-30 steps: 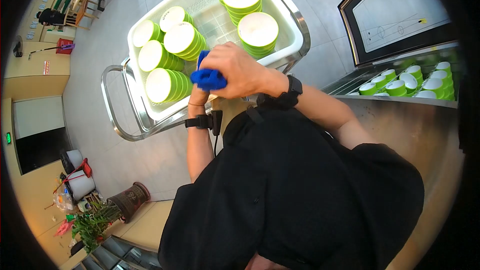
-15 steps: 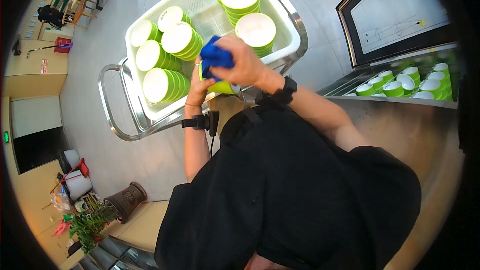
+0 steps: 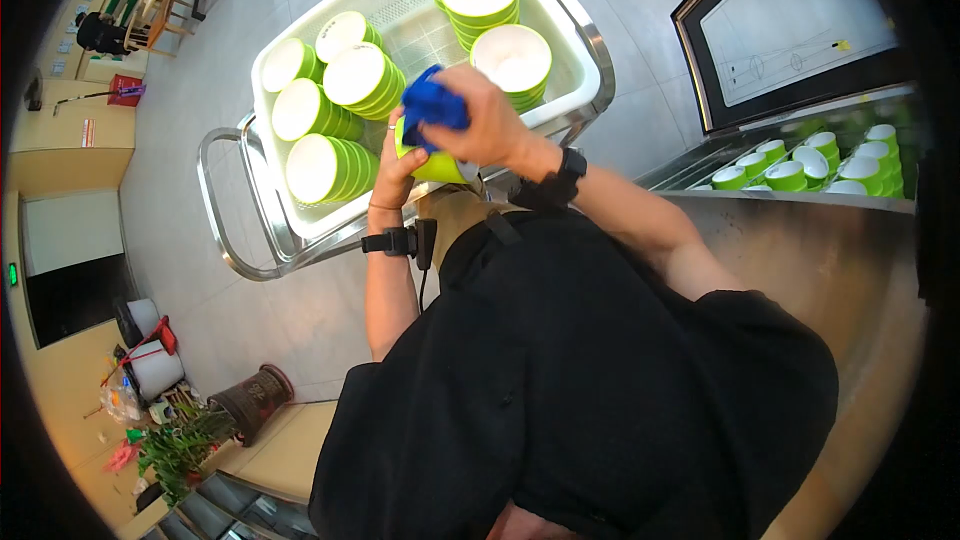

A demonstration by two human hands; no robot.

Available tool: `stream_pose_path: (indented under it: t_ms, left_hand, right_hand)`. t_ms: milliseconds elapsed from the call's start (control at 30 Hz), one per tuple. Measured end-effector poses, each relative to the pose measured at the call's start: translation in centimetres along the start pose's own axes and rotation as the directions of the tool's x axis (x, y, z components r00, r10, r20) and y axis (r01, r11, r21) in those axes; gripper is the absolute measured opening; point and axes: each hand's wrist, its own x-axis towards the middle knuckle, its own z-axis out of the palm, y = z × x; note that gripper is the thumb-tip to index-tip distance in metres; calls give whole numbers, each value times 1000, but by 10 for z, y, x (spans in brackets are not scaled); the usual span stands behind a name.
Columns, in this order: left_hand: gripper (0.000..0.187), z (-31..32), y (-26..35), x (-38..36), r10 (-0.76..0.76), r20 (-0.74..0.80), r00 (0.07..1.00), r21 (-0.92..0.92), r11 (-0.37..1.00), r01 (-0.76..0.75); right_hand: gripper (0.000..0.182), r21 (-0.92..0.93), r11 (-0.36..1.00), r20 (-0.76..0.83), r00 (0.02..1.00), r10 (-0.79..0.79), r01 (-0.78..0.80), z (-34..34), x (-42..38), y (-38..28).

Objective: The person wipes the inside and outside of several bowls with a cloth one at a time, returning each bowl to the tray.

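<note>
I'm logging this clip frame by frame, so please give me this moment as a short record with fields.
left hand: left hand grips a green bowl from the side
right hand: right hand presses a blue cloth into the bowl
bowl position: held above the near edge of the white tub
tub contents: stacks of green bowls, some lying on their sides
tub support: metal cart
to the right: more green bowls in a steel bin

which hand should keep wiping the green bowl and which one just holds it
Right for wiping: the right hand already presses the blue cloth into the green bowl. The left hand grips the bowl's side from below, so it looks better placed to hold it.
</note>
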Motion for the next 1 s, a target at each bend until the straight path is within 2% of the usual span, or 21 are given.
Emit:
stream_pose_path:
  t_ms: [33, 100, 167, 233, 300, 367, 400, 433, 467, 500, 533, 567, 667, 733, 767, 800, 833, 867, 900, 967, 1000]
  left_hand:
    - [87, -1, 1, 0, 41, -11, 999, 103, 994, -40]
    - [86, 1, 0, 5, -29, -80, 996, 152, 988, 40]
    - [84, 3, 2, 3, 2, -55, 998, 132, 991, 5]
    - [83, -5, -3, 2, 24, 31, 999, 29, 999, -25]
    - [82, -9, -7, 5, 0, 0, 1000, -13, 1000, 0]
    - [83, -1, 0, 6, 10, 41, 999, 15, 1000, -11]
    - [85, 1, 3, 5, 15, 54, 998, 19, 1000, -16]
    - [85, 2, 2, 5, 14, 54, 998, 20, 1000, -15]
    - [86, 1, 1, 4, 20, 47, 999, 29, 999, -21]
    - [88, 1, 0, 3, 24, 37, 999, 37, 999, -25]
    - [89, -4, -4, 3, 65, 14, 998, 46, 997, -65]
    - [93, -6, -7, 2, 51, -21, 998, 136, 990, -48]
    - [89, -12, -11, 5, 50, 9, 999, 138, 989, -51]
    - [83, -8, -9, 3, -11, -51, 999, -42, 999, 9]
    - [83, -4, -4, 3, -8, -52, 999, -41, 999, 6]
    - [81, 0, 1, 3, 14, -10, 1000, -28, 999, -14]
    - [79, 5, 5, 5, 35, 35, 999, -17, 999, -34]
    - [79, 6, 5, 4, 45, 19, 999, 30, 999, -45]
    - [79, 5, 6, 4, 44, 23, 999, 29, 999, -45]
    - [80, 2, 6, 5, 38, 62, 997, 7, 999, -38]
    - [80, 1, 5, 4, 29, 41, 999, -16, 999, -29]
  right_hand:
    - [33, 4, 993, 87, 989, -116, 116, 0, -1, -8]
    - [34, -36, 978, 197, 961, -196, 207, -2, -2, -22]
    - [35, -23, 976, 213, 955, -209, 219, -5, 0, -10]
    - [34, 82, 991, 142, 983, -117, 107, -3, 3, 5]
    - [35, 68, 994, 99, 991, -89, 83, -1, 3, 11]
    - [35, 325, 892, 107, 950, 295, -313, 1, -2, 18]
    - [33, 325, 865, 99, 923, 371, -383, 3, -3, 24]
    - [33, 325, 865, 98, 923, 372, -383, 1, -2, 19]
    - [33, 149, 972, 7, 984, 180, -179, -1, -4, 12]
    - [33, -47, 998, -43, 999, -32, 30, -2, -5, 4]
    - [32, -39, 993, -9, 994, -111, 110, -1, -3, -7]
    - [34, -35, 985, 63, 984, -165, 167, -1, -4, -12]
    - [35, -22, 983, 132, 975, -179, 183, -5, -2, -10]
    - [37, 28, 996, 99, 991, -91, 89, -6, -2, 6]
    - [37, 29, 995, 100, 991, -94, 92, -3, -2, 11]
    - [33, 157, 981, 54, 993, 109, -116, 1, -4, 16]
    - [30, 286, 907, 32, 949, 313, -309, 4, -7, 23]
    - [30, 245, 887, 72, 920, 386, -391, 4, -9, 36]
    - [30, 243, 888, 69, 920, 386, -391, 4, -16, 44]
    - [32, 177, 901, -60, 909, 412, -396, 2, -21, 42]
    - [35, 160, 921, -64, 927, 369, -355, 0, -24, 40]
